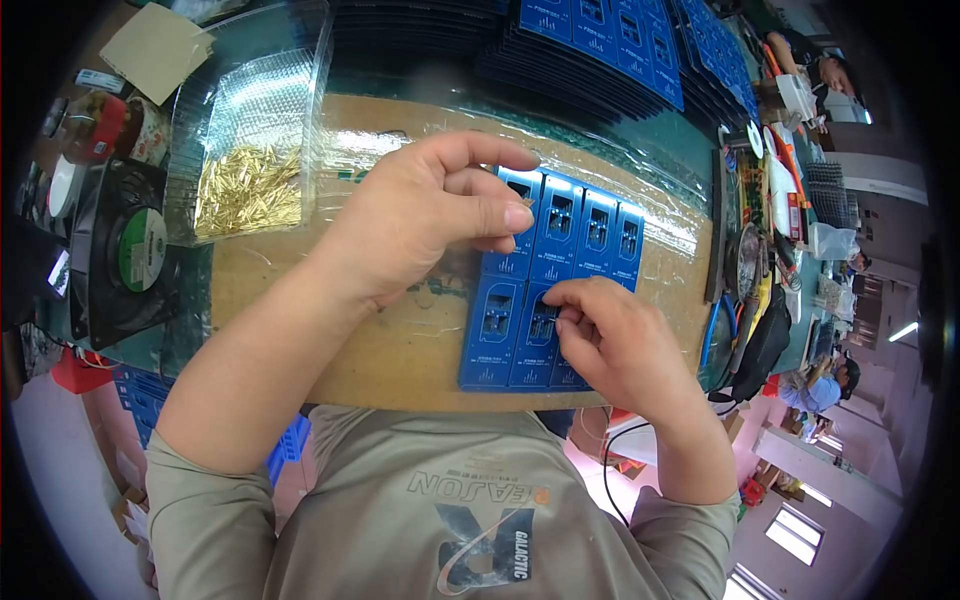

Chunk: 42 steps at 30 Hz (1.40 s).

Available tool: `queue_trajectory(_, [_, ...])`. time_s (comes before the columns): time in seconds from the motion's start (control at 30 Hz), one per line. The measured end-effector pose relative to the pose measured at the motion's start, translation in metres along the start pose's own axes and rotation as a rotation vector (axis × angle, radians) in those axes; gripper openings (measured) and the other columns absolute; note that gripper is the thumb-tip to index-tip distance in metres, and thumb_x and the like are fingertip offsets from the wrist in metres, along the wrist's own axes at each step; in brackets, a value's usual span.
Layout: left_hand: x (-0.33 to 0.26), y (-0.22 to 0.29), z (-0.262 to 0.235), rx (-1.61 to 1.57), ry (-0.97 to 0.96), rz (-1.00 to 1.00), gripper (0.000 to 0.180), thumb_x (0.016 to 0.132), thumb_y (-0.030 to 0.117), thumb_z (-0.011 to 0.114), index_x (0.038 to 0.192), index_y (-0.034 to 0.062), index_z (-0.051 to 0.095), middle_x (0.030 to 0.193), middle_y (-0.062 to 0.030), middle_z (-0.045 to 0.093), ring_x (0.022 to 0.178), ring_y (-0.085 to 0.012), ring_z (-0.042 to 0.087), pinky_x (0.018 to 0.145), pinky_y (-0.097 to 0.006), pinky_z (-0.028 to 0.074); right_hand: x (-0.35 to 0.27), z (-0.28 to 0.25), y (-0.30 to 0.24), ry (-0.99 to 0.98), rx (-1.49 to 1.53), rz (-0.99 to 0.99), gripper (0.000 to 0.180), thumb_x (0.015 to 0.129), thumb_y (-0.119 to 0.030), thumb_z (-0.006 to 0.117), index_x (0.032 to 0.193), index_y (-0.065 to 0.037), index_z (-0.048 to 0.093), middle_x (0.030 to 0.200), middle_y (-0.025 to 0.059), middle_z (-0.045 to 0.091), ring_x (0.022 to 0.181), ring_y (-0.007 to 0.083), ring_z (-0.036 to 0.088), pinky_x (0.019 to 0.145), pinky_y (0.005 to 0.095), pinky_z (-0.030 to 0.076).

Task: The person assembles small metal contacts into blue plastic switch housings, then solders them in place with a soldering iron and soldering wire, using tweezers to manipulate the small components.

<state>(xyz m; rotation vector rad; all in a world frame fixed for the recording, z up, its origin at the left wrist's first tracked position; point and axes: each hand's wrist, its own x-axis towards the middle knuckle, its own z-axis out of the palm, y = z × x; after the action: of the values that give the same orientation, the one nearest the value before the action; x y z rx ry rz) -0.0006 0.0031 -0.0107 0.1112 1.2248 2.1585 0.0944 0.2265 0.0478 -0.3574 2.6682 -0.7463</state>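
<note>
A blue panel of small circuit boards (585, 235) lies on a brown work board (400, 350) in front of me. My left hand (430, 215) hovers over the panel's upper left corner, thumb and forefinger pinched on a tiny gold pin. My right hand (610, 340) rests on the panel's lower middle, fingertips pressed down on one board; whether it holds a pin is hidden. A clear plastic tray (255, 130) with a heap of gold pins (248, 188) stands at the upper left.
Stacks of blue panels (610, 50) fill the far side of the bench. A black fan (125, 250) sits at the left edge. Pliers with blue handles (715, 335) and other tools lie to the right. Other people work in the background at right.
</note>
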Motion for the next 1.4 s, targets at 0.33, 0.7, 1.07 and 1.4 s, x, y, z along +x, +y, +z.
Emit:
queue_trajectory(0.33, [-0.001,0.002,0.002,0.063,0.010,0.007,0.045,0.085,0.004,0.076,0.126,-0.0003,0.060,0.092,-0.0058,0.072,0.083,-0.0125,0.069,0.078,-0.026,0.057,0.006,-0.005,-0.005,-0.034,0.087,0.082,0.016,0.088,-0.011,0.064,0.103,-0.006,0.066,0.102,0.0157,0.069,0.092,0.0366,0.068,0.078,0.0440,0.055])
queue_trajectory(0.7, [-0.003,0.005,0.008,0.062,0.005,-0.039,0.043,0.085,-0.002,0.073,0.126,-0.0012,0.060,0.095,-0.0097,0.073,0.086,-0.0154,0.070,0.080,-0.028,0.057,0.007,-0.007,-0.003,-0.009,0.139,0.147,0.013,0.087,-0.019,0.070,0.094,-0.009,0.067,0.087,0.0105,0.065,0.078,0.0307,0.066,0.069,0.0408,0.053])
queue_trajectory(1.07, [-0.005,0.008,0.009,0.103,-0.025,-0.060,0.044,0.085,-0.001,0.073,0.127,-0.0008,0.060,0.098,-0.0112,0.074,0.088,-0.0159,0.071,0.082,-0.029,0.057,0.013,-0.003,-0.010,0.172,0.144,0.104,0.014,0.088,-0.017,0.072,0.096,-0.007,0.068,0.085,0.0095,0.064,0.073,0.0267,0.065,0.064,0.0366,0.051])
queue_trajectory(1.4, [-0.005,0.004,0.009,0.113,-0.075,-0.044,0.043,0.086,-0.001,0.073,0.127,-0.0012,0.060,0.097,-0.0109,0.074,0.088,-0.0159,0.071,0.083,-0.029,0.057,0.037,0.006,-0.016,0.376,0.393,0.048,0.012,0.090,-0.011,0.071,0.098,-0.003,0.068,0.089,0.0094,0.066,0.073,0.0176,0.066,0.065,0.0287,0.052])
